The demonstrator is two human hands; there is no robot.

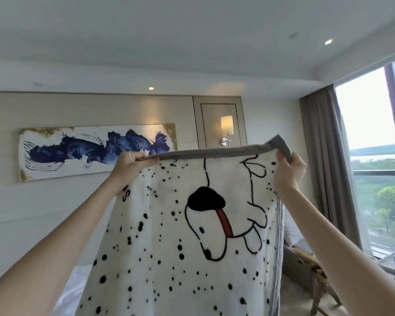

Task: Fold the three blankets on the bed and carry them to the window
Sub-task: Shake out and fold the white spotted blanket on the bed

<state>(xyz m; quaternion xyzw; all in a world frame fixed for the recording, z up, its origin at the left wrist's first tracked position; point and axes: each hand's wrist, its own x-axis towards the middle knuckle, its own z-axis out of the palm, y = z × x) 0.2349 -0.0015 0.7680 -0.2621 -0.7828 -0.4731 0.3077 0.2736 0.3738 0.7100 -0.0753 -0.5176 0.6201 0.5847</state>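
Window is off to the right. Dalmatian-print blanket hangs full length below both hands, top grey hem running L-R btwn them, over the bed. Left hand and right hand each pinch a top corner; neither nearer, so next fold likely brings corners together.

A fleecy white blanket with black spots, a cartoon dog and grey edging hangs upright, stretched flat, its top edge held raised.
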